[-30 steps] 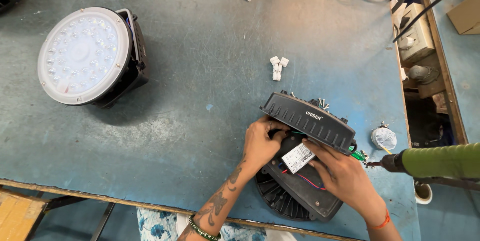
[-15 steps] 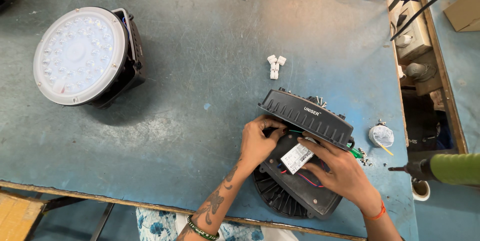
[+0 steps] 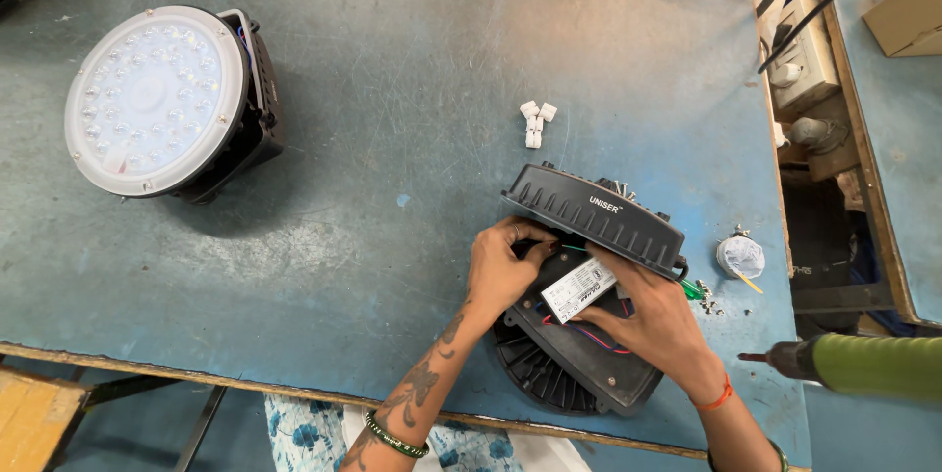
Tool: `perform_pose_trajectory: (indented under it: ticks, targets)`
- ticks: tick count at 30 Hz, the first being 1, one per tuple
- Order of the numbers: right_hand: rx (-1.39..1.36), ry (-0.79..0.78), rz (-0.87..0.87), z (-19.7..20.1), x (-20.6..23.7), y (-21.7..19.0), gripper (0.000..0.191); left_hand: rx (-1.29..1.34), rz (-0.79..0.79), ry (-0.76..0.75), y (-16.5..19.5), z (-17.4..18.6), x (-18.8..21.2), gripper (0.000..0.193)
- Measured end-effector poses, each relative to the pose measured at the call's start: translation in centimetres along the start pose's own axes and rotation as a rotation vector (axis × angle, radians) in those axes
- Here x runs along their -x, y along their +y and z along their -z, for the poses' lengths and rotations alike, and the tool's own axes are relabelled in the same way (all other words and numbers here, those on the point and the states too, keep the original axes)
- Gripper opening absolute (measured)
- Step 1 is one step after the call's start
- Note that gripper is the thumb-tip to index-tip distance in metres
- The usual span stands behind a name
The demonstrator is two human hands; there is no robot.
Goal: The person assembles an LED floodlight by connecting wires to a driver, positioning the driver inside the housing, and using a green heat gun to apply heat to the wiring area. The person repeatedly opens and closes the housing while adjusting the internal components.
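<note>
The green power screwdriver (image 3: 863, 366) has been drawn back off the lamp housing (image 3: 574, 374), on which the left hand (image 3: 505, 271) pinches wiring and the right hand (image 3: 653, 320) is pressed open beside the white driver module (image 3: 579, 288).

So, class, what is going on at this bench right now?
A person works with both bare hands on a black round lamp housing lying at the near edge of a blue table. The left hand reaches under a raised black lid, while the right hand rests by a white driver box with red wires. A finished round lamp sits far left, white connectors mid-table, a green power screwdriver on the right.
</note>
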State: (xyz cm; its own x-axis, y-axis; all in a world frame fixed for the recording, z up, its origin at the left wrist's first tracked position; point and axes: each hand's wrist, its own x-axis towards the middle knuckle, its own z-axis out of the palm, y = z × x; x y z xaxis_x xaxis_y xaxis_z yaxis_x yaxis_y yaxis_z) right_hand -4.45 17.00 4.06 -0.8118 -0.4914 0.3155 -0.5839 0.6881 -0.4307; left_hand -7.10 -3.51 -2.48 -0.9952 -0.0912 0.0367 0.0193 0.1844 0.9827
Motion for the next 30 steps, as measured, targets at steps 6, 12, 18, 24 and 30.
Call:
perform_pose_trajectory:
  ticks: [6, 12, 18, 24, 30]
  targets:
    - [-0.016, -0.024, -0.083, 0.2, 0.8, 0.1, 0.08, -0.037, -0.013, 0.017, 0.4, -0.1, 0.7, 0.017]
    - [0.012, -0.037, -0.168, -0.4, 0.7, -0.5, 0.08, -0.052, -0.025, 0.004, 0.7, 0.1, 1.3, 0.018]
    - [-0.042, -0.09, -0.028, 1.6, 1.0, -0.5, 0.072, -0.059, -0.017, 0.01, 0.8, 0.3, 1.5, 0.018]
    - [0.093, -0.074, -0.212, 2.1, 2.6, -1.4, 0.052, -0.05, -0.012, 0.012, 1.1, 0.4, 1.8, 0.017]
    - [0.242, 0.432, -0.02, 2.0, 3.5, -1.5, 0.02, -0.074, -0.01, 0.002, 1.0, 0.4, 1.9, 0.017]
